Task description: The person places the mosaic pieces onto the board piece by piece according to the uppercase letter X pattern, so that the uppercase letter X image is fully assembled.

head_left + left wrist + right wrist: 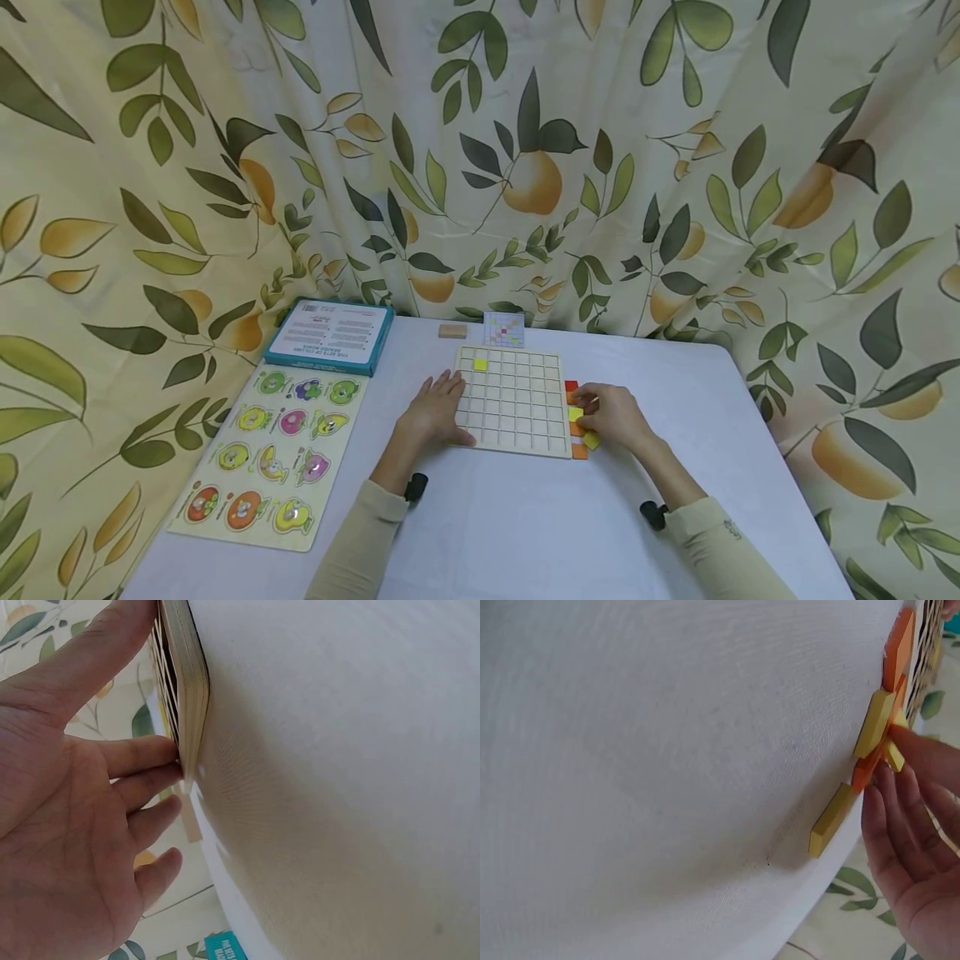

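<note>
My left hand (433,410) rests at the left edge of a square wooden grid board (513,412), its fingertips and thumb touching the rim. In the left wrist view its fingers (142,761) reach the board's side with little bend. One yellow-green square tile (480,365) sits in a cell near the board's far left corner. Beyond the right edge, my right hand (617,415) pinches a small yellow tile (894,756) between thumb and fingers. Orange tiles (898,649) and other yellow tiles (831,820) lie around it on the white cloth.
A fruit-picture puzzle board (281,450) lies at the left, with a teal-edged box (330,335) behind it. Beyond the grid board are a small patterned card (504,329) and a brown wooden block (452,331). A leaf-print curtain (480,167) hangs behind the table.
</note>
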Motion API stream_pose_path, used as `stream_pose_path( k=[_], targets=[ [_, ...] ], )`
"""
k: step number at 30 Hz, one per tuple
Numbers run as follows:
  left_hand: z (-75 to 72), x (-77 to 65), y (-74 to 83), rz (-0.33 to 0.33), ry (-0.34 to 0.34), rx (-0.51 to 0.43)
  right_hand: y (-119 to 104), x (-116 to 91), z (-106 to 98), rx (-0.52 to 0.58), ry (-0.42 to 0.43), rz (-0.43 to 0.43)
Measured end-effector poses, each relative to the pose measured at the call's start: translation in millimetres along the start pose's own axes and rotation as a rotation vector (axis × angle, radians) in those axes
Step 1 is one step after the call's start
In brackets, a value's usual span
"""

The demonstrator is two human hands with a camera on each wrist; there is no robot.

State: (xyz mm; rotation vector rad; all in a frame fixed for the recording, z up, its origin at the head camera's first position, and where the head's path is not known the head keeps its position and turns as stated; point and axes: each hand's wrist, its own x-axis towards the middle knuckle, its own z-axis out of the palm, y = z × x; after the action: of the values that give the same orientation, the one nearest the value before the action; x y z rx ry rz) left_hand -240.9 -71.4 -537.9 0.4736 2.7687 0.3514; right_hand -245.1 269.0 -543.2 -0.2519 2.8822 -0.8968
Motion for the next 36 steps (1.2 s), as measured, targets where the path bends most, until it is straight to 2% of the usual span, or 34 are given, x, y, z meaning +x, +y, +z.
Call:
stream_pose_path(
  k=[19,28,36],
  targets=[
    [-2.3,-2.2,-0.2,-0.016,0.008,-0.022,3,1,-15,0.142,0.092,-0.011],
    [-5.4,-3.6,0.2,-0.005,-0.001,-0.026,-10,19,-9,0.201,0.108,-0.033],
    [-2.5,-0.1,0.9,-0.008,-0.007,-0.037,-26,34,0,0.262,0.098,-0.038]
  ],
)
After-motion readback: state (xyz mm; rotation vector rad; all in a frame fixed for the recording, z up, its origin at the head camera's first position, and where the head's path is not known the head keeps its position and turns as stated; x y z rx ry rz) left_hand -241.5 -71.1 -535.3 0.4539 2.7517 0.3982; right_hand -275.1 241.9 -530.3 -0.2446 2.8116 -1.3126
